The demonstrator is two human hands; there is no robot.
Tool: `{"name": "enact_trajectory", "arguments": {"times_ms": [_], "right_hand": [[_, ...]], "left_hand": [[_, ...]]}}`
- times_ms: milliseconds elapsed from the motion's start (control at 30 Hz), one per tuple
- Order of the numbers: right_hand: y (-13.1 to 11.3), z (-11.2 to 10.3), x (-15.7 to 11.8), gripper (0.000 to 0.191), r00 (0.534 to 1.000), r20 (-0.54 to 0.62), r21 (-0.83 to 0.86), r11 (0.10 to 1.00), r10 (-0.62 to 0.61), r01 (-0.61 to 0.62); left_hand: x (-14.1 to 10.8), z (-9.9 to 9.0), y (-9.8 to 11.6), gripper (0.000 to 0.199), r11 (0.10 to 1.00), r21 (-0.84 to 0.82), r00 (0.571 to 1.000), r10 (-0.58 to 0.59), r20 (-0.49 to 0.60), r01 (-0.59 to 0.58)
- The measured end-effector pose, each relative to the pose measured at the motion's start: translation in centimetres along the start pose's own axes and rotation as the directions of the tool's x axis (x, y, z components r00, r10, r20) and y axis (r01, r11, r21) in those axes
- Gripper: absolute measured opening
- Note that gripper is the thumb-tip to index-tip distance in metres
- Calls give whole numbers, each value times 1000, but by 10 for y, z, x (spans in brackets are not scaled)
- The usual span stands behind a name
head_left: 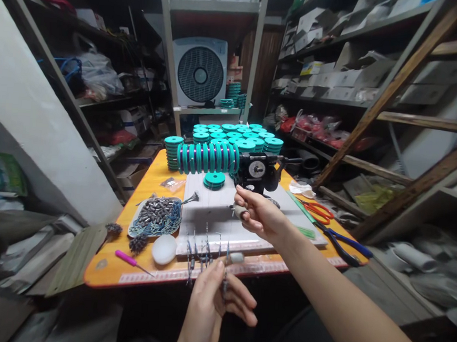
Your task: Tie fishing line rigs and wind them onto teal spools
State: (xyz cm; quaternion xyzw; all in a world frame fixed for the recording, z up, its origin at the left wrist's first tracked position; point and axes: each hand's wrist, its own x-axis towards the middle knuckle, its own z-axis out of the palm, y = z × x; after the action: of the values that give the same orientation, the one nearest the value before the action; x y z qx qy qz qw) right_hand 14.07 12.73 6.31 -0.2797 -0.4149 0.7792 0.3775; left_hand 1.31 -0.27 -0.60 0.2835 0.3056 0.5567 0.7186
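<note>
My left hand [214, 301] is low at the table's front edge, thumb and index finger curled around a thin bluish strand [225, 284] with small dark metal parts. A pale finger cover [237, 257] sits on its index finger. Above the white board, my right hand [258, 215] is closed in a pinch; a tiny dark tip pokes out, too small to name. Similar strands [205, 251] with dark weights hang along the board's [217, 212] front edge. Behind my hands, a row of teal spools [208, 158] is mounted on a black machine [257, 170] with a round dial.
A tray [131, 232] of grey weights and bluish pieces stands left, beside a white round lid [164, 249] and a pink-handled pick [126, 258]. Orange scissors [320, 212] and blue-handled pliers [349, 244] lie right. Teal spools [232, 129] stack behind; a fan [199, 74] stands farther back.
</note>
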Motion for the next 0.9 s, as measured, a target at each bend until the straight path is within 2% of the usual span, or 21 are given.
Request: {"name": "enact_trajectory", "arguments": {"times_ms": [100,500,667,733,833,900], "right_hand": [[-2,-2,-2,33,1000,-10,0,1000,-7,7],[2,0,-1,34,997,-51,-9,999,-50,50],[-6,-2,-4,35,997,-23,-107,992,-75,72],[-10,-2,-6,35,996,-11,-170,981,-93,90],[-17,0,-10,32,991,-2,-293,948,-134,128],[-23,2,-13,31,986,2,-382,911,-169,157]], "left_hand": [[4,5,3,26,998,62,1000,-2,-27,4],[2,1,-15,28,998,-56,999,21,-28,-22],[6,2,-6,26,995,54,996,84,-40,-82],[10,2,1,33,989,123,997,81,-21,-78],[17,1,10,46,970,233,997,71,-18,-65],[24,0,15,41,932,346,992,125,-28,-108]]}}
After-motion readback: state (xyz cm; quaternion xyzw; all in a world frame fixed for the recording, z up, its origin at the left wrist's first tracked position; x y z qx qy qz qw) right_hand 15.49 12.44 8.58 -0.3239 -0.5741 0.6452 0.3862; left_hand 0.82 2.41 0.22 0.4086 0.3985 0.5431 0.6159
